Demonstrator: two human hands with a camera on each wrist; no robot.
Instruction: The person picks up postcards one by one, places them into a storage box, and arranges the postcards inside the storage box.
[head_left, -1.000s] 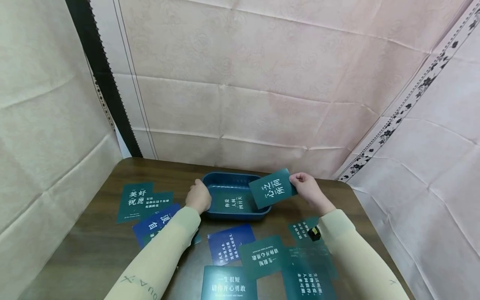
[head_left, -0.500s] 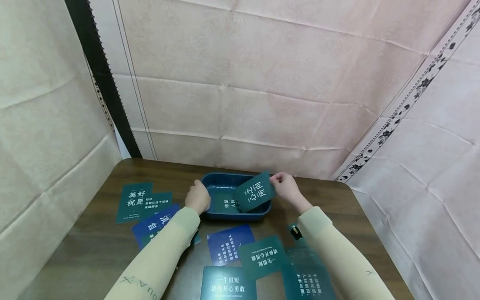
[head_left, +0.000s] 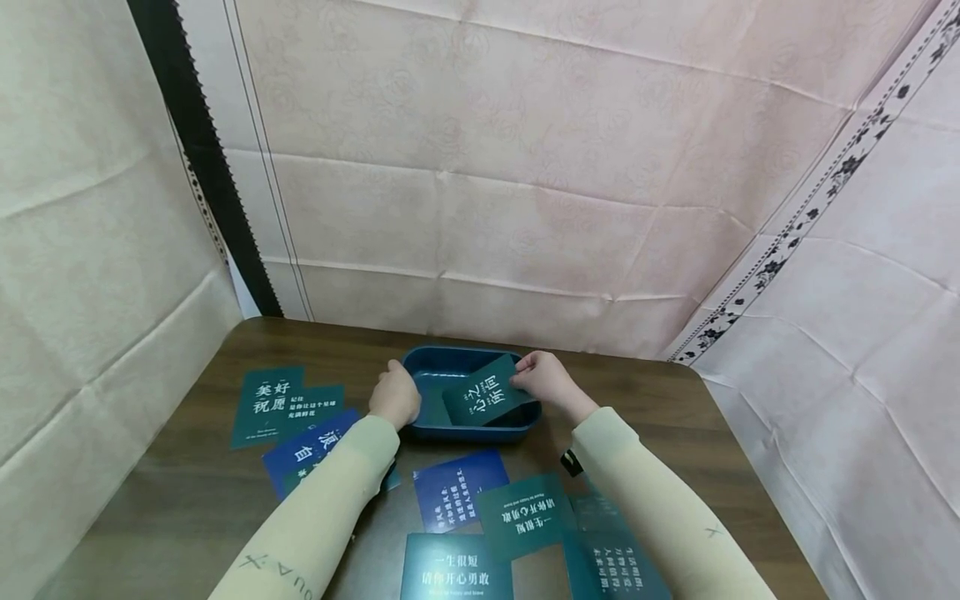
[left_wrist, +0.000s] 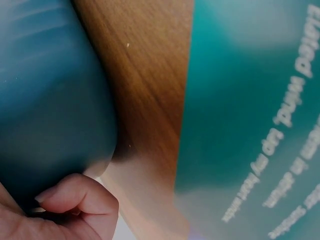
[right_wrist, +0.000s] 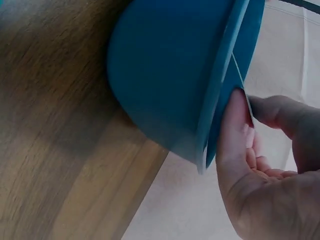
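A dark green card [head_left: 486, 392] with white characters slants down into a blue plastic tray [head_left: 461, 434] near the table's back edge. Its upper right corner is pinched between thumb and fingers of my right hand [head_left: 551, 385], over the tray's right end. The right wrist view has the card [right_wrist: 242, 75] edge-on, passing inside the rim. At the opposite end, my left hand [head_left: 396, 394] grips the tray with curled fingers; the left wrist view shows them against the wall, the rim out of sight. Another green card lies in the tray, mostly covered.
Several green and blue cards lie on the wooden table [head_left: 165, 492]: an overlapping group at left with a green card [head_left: 258, 417], and more in front, including a blue card [head_left: 459, 492] and a green card [head_left: 457, 567]. My sleeves hide some. A pale cloth [head_left: 525, 233] hangs behind.
My right hand has moved left with the pinched card and lowered it into the tray, over the card lying there. My left hand has stayed at the tray's left end.
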